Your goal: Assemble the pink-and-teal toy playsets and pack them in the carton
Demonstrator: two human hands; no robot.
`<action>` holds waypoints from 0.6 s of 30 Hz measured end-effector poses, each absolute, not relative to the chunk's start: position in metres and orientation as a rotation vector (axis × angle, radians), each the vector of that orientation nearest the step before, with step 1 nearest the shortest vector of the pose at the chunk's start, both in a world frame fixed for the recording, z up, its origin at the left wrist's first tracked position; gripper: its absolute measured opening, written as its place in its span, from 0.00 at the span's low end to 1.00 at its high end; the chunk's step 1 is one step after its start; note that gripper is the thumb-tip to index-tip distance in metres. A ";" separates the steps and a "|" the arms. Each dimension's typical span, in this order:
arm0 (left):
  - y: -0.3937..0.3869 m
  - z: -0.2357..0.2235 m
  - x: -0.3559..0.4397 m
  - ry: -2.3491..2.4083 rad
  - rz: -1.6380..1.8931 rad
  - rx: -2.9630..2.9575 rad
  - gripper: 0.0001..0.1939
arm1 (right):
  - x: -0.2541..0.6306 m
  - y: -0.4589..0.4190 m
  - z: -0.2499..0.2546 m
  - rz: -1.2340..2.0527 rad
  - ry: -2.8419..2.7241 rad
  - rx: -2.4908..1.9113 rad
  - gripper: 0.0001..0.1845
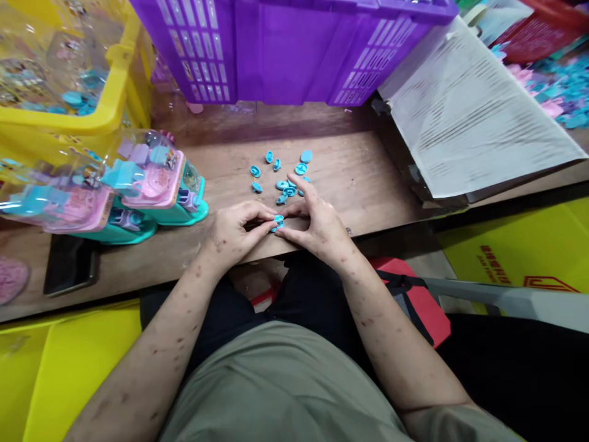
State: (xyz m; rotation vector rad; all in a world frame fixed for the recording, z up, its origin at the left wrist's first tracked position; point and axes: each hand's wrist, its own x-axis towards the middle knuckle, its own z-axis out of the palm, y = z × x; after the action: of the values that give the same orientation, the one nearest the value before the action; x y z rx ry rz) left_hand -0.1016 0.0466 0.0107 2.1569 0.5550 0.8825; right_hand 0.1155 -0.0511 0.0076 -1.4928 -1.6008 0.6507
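Between the fingertips of both hands, just above the table's front edge, is a small blue plastic piece (278, 222). My left hand (237, 232) pinches it from the left with thumb and forefinger. From the right, my right hand (317, 224) grips the same piece between thumb and a finger, its forefinger raised. Several similar blue oval pieces (282, 185) lie loosely on the wood just beyond my hands. A flat blue disc (306, 156) rests at the far side of that group. Fine details of the held piece are too small to make out.
Two pink-and-teal toy dispensers (159, 184) stand at left, near a dark phone (71, 264). Behind them is a yellow crate (115, 92) of clear plastic parts. A purple crate (280, 49) borders the wooden table (350, 184) at the back; a tilted white cardboard box (478, 110) stands right.
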 end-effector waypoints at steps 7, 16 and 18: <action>0.043 0.016 -0.106 0.414 0.893 2.497 0.12 | 0.116 -0.051 0.007 0.619 -1.616 -1.522 0.59; 0.024 0.016 -0.122 0.448 0.855 2.778 0.17 | 0.113 -0.053 0.008 0.604 -1.616 -1.551 0.60; 0.022 0.017 -0.121 0.453 0.857 2.799 0.16 | 0.113 -0.053 0.007 0.597 -1.621 -1.563 0.61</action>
State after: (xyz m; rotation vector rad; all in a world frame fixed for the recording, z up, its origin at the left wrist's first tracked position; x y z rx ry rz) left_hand -0.1209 0.0221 0.0175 2.7988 0.4526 0.8566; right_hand 0.1133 -0.0528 0.0073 -1.5628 -1.6212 0.5972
